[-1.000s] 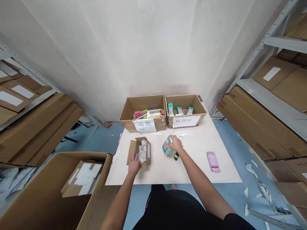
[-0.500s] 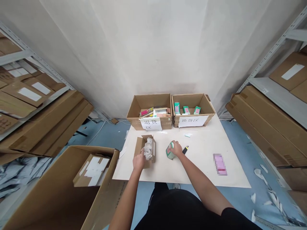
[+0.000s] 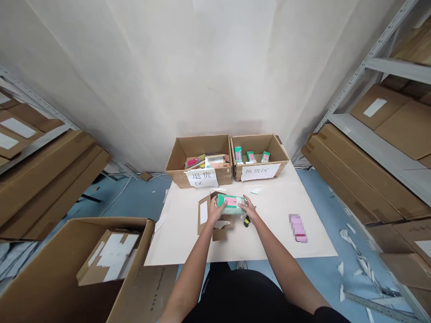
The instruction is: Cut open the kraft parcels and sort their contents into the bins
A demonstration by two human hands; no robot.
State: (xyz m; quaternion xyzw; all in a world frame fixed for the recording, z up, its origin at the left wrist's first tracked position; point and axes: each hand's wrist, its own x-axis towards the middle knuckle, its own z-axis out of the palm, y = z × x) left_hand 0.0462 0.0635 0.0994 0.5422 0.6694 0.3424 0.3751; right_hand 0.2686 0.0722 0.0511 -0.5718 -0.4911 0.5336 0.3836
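A green, pink and white product box (image 3: 230, 203) is held level between my two hands above the table. My left hand (image 3: 215, 211) grips its left end, and my right hand (image 3: 248, 208) closes on its right end. Beneath and a little left of it, a small open cardboard carton (image 3: 203, 212) stands with its flaps spread; some pale packing paper (image 3: 221, 224) shows in it, and the product box hides part of it. A black and yellow utility knife (image 3: 247, 221) lies just below my right hand, partly covered.
Two cardboard bins with handwritten signs stand at the table's back: the left bin (image 3: 178, 177) holds mixed packages, the right bin (image 3: 238, 172) several green-pink boxes. A blurred pink item (image 3: 298, 228) lies at right. A large carton (image 3: 148, 233) sits left; shelves flank both sides.
My right hand has brought the product box left over the small carton and turned it level. My left hand has left the packing paper and taken the box's left end. The view has shifted slightly.
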